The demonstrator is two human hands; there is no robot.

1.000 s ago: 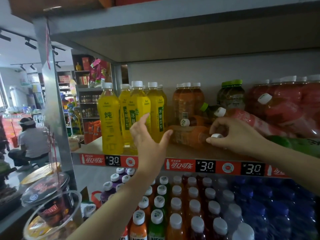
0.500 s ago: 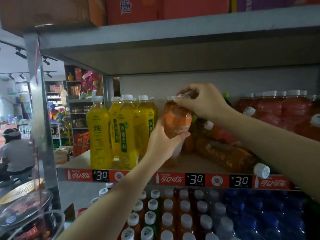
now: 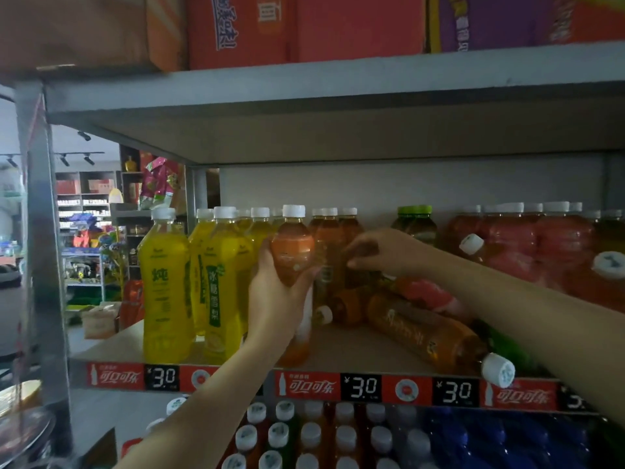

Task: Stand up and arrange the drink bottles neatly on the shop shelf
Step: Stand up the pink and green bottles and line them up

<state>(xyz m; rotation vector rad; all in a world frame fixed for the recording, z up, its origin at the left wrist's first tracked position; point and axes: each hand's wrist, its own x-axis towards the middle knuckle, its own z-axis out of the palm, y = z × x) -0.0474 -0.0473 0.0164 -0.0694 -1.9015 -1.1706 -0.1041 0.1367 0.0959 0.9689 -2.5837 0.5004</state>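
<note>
An orange bottle (image 3: 292, 262) is held upright at the shelf (image 3: 355, 350) front, just right of the yellow bottles (image 3: 189, 286), its base on or barely above the board — contact cannot be told. It is gripped round the middle by the left hand (image 3: 277, 299), fingers and thumb wrapped. The right hand (image 3: 382, 248) is reached in behind, fingers curled near the standing amber bottles (image 3: 333, 245); whether anything is pinched cannot be told. Done so far: yellow row standing, amber row standing, red bottles (image 3: 541, 245) at the back mostly upright. Left to do — a brown bottle (image 3: 426, 336) lying cap-forward at the edge, a pink bottle (image 3: 426, 296) and a small orange one (image 3: 341, 308) lying behind it, a tilted red one at far right. Judged roughly half done.
</note>
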